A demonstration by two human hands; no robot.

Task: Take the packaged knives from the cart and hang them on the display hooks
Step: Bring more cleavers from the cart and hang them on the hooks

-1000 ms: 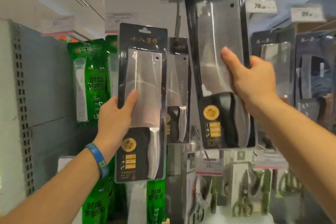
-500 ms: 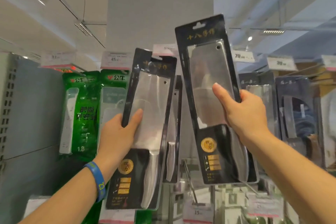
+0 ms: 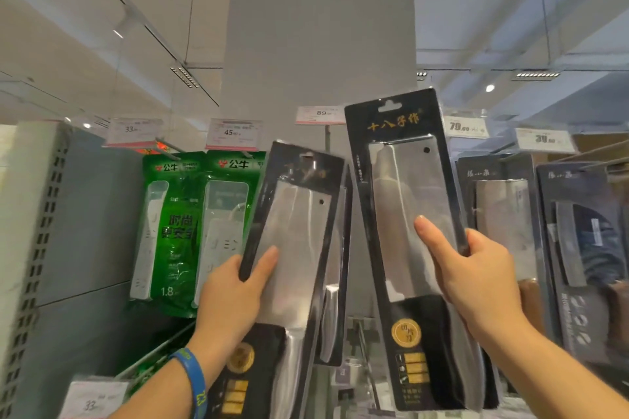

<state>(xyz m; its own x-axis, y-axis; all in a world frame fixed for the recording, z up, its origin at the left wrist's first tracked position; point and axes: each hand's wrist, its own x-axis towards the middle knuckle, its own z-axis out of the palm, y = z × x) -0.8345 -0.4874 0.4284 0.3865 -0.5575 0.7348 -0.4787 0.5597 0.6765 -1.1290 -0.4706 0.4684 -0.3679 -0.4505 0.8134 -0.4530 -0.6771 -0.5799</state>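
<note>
My left hand (image 3: 235,296) grips a packaged cleaver (image 3: 292,248) in a black card, tilted with its top leaning right, its hang hole near the display hook (image 3: 327,139) under the 89 price tag (image 3: 320,114). Another packaged cleaver hangs behind it, mostly hidden. My right hand (image 3: 476,279) holds a second packaged cleaver (image 3: 408,201), larger in view, upright with a slight left lean, its hang hole (image 3: 389,106) at the height of the price tags. The hook's tip is hidden by the packages.
Green packaged power strips (image 3: 180,221) hang left of the knives under 33 and 45 tags. Dark boxed knives (image 3: 503,214) hang at the right under 79 and 39 tags. A grey perforated upright (image 3: 37,248) stands at far left. A wide grey pillar (image 3: 320,27) rises behind.
The view has tilted upward, so shelves and both packages sit lower in the frame. The left package has tipped further right and closed in on the hook. The right package stays raised.
</note>
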